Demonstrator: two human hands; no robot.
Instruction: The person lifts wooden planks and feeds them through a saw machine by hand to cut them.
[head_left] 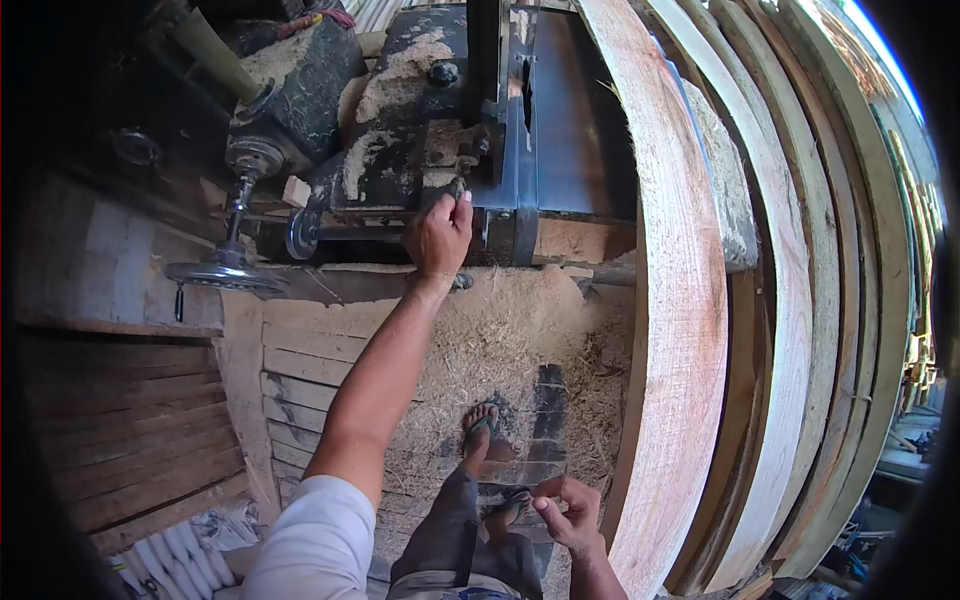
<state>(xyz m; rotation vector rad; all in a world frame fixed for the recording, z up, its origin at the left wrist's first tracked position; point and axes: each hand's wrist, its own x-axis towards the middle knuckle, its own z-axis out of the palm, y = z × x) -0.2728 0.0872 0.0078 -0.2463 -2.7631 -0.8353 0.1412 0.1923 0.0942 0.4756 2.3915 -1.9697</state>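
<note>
1. Long boards (800, 250) stand side by side along the right, curved by the wide lens; the nearest board (680, 270) shows a pale, rough face with reddish streaks.
2. The machine (585, 110) fills the top middle, with a smooth metal plate beside the nearest board and a dark, dusty section to the left.
3. The plank floor (310, 385) lies below it, with a heap of sawdust (510, 315) near the machine's front edge.
4. A metal handwheel (225, 275) sits left of the machine, at the lower end of a shaft.
5. Two feet in sandals (482, 425) are on the dusty planks.
6. The left hand (438, 237) reaches to the machine's front edge, fingers closed narrowly around a small part (458, 187) just below a metal bracket (444, 145).
7. The right hand (570, 512) is near the nearest board's lower end, fingers curled and thumb close to them; whether it holds anything, I cannot tell.
8. A small wood block (296, 191) sits between the handwheel's shaft and the machine's dark section.
</note>
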